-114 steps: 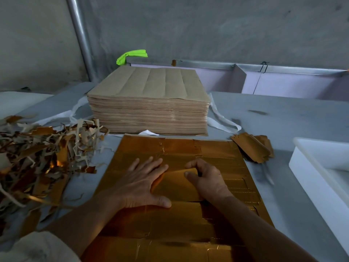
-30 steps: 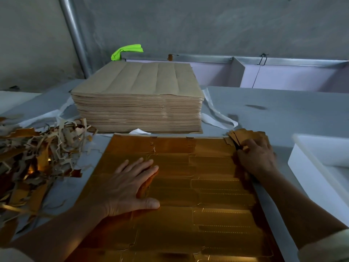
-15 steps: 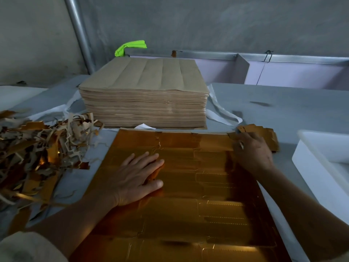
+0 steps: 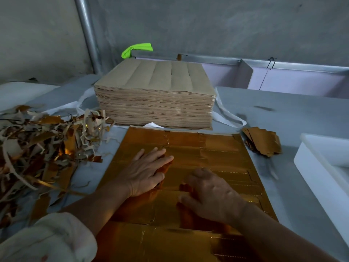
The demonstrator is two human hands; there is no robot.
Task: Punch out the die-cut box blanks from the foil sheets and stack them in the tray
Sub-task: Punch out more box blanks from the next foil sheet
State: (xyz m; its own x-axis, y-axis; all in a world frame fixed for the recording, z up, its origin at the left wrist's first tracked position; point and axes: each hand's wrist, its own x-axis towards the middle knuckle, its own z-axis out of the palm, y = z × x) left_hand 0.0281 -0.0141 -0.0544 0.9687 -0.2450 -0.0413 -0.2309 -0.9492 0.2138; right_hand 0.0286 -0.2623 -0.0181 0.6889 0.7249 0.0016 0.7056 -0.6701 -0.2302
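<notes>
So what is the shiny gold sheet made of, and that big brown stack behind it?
The gold sheet looks like thin card with a shiny metallic foil face: it mirrors light, and cut lines run through it. The brown stack looks like matte paperboard, maybe more sheets face down: dull tan, thin layers at its edge.

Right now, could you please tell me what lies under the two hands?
Both the left hand and the right hand rest on the gold foil sheet, which lies on the grey table. Whether more sheets lie beneath it is hidden.
</notes>
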